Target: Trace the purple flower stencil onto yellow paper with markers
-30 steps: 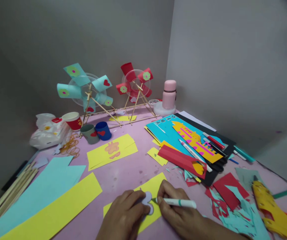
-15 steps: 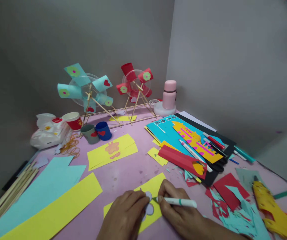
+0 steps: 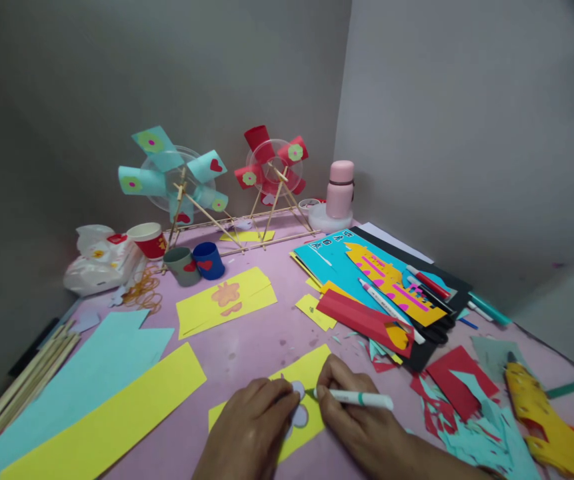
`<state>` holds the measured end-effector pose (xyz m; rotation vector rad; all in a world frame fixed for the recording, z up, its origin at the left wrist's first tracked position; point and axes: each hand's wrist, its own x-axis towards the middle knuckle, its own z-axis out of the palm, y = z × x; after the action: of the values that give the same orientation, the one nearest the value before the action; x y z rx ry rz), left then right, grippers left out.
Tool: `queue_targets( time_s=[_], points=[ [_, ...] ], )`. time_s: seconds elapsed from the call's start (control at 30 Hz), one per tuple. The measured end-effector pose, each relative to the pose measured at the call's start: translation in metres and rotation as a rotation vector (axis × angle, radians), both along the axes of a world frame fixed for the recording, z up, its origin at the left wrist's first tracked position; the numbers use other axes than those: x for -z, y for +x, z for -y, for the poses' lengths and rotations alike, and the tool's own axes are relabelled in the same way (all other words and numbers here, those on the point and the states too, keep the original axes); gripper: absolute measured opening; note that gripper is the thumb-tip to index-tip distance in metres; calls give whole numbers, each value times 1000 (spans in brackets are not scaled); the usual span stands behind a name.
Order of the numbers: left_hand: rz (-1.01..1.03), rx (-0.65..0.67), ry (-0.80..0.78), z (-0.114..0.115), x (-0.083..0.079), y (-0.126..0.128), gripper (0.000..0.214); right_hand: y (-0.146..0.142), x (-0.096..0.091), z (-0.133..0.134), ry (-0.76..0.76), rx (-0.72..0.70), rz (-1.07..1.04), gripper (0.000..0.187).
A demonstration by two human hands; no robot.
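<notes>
A pale purple paper flower cutout (image 3: pixel 299 416) lies on a yellow paper strip (image 3: pixel 311 437) near the front of the table. My left hand (image 3: pixel 251 427) presses the cutout down with fingers held together, covering its left part. In my right hand (image 3: pixel 349 410) is a white marker (image 3: pixel 367 399) with a green band. Its green tip touches down at the cutout's right edge, or just above it; I cannot tell which. Further back, yellow paper (image 3: pixel 227 303) carries an orange flower shape.
Red paper (image 3: pixel 461 380) and teal scraps (image 3: pixel 477 433) lie to the right beside a yellow glue gun (image 3: pixel 541 427). Pens rest on a blue booklet (image 3: pixel 334 253). Paper wheels (image 3: pixel 179 180) on stick frames stand behind blue and grey paper rings (image 3: pixel 209 261). Wooden sticks (image 3: pixel 21 387) lie left.
The marker has shifted very slightly up along the cutout's right side. Both hands stay almost in place, and the view has moved a little.
</notes>
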<state>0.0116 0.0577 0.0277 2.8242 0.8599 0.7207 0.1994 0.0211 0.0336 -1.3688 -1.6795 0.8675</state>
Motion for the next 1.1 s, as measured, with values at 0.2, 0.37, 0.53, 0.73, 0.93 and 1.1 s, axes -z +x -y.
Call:
queue_targets(
  time_s=[0.2, 0.37, 0.53, 0.73, 0.93, 1.1],
  points=[
    [1, 18, 14, -1, -3, -1, 28, 0, 0, -1, -20, -3, -11, 14],
    [-25, 16, -3, 0, -3, -2, 29, 0, -1, -1, -27, -4, -21, 16],
    [-23, 21, 16, 0, -1, -5, 33, -1, 1, -2, -26, 4, -17, 17],
    [-48, 10, -48, 2, 2, -6, 34, -1, -1, -4, 4, -15, 5, 16],
    [1, 11, 6, 1, 0, -2, 27, -3, 3, -7, 16, -28, 24, 20],
    [23, -2, 43, 0, 2, -1, 25, -5, 4, -10, 29, -37, 6, 19]
  ],
)
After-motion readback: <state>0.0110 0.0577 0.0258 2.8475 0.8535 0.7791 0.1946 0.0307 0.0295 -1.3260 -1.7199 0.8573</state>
